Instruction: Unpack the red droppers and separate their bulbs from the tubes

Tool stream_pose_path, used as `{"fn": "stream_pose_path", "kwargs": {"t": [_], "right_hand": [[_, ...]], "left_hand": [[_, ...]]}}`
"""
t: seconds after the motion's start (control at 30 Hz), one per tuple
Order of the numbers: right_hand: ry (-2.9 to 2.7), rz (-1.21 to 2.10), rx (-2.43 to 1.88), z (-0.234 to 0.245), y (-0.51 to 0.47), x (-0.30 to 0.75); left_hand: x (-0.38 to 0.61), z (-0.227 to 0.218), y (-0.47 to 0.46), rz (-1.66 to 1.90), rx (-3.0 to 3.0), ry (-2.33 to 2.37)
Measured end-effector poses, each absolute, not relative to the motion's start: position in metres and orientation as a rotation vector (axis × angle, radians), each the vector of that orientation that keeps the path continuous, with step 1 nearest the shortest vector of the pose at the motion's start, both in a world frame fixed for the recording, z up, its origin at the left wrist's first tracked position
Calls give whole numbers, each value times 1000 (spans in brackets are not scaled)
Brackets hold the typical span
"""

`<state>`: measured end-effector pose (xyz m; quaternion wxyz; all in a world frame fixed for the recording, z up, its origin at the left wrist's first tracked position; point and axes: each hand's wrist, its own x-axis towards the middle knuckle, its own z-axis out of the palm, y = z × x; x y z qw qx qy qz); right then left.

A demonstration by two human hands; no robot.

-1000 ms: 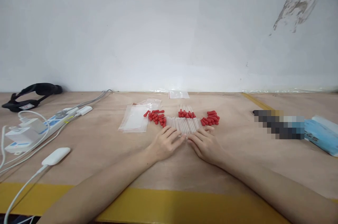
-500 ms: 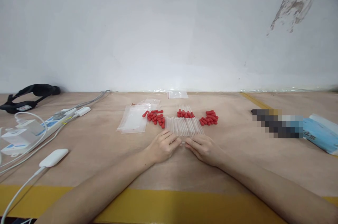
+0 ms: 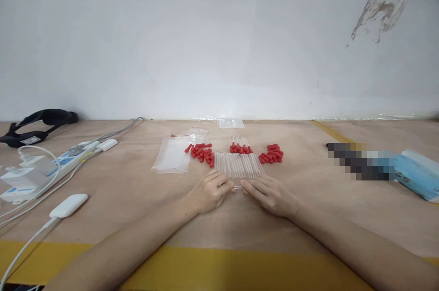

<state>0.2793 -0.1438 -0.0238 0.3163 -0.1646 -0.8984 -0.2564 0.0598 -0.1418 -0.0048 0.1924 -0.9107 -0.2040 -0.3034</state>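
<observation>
A row of clear glass tubes [image 3: 239, 164] lies side by side on the wooden table [image 3: 308, 199]. Red rubber caps lie in three heaps behind and beside it: left heap [image 3: 202, 151], middle heap [image 3: 240, 148], right heap [image 3: 272, 153]. My left hand [image 3: 210, 192] and my right hand [image 3: 269, 194] rest just in front of the row, fingertips nearly meeting. Between the fingertips lies one clear tube [image 3: 238, 187], pinched at its ends by both hands, fingers pressed together.
Clear plastic bags [image 3: 173, 159] lie left of the caps, another small bag [image 3: 230, 123] by the wall. A power strip [image 3: 51, 165] with cables, a white adapter [image 3: 68, 205] and a black strap [image 3: 37, 122] are at left. A blue packet [image 3: 416, 174] lies at right.
Both hands have drawn back from the tube row toward me, bringing a single tube out between their fingertips.
</observation>
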Motion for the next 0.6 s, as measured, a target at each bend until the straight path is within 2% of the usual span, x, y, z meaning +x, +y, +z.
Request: {"fn": "stream_pose_path", "kwargs": {"t": [0.2, 0.3, 0.47, 0.6], "right_hand": [[-2341, -833, -292, -10, -142, 293], [-2224, -783, -451, -10, -137, 307], [-1856, -396, -1144, -2, -115, 323], [-1753, -105, -1363, 18, -83, 342]], "left_hand": [[51, -6, -139, -905, -2605, -632], [34, -5, -130, -1014, -2560, -805], [31, 0, -114, -1061, -2542, -1050], [61, 3, -109, -952, -2563, -1113]]}}
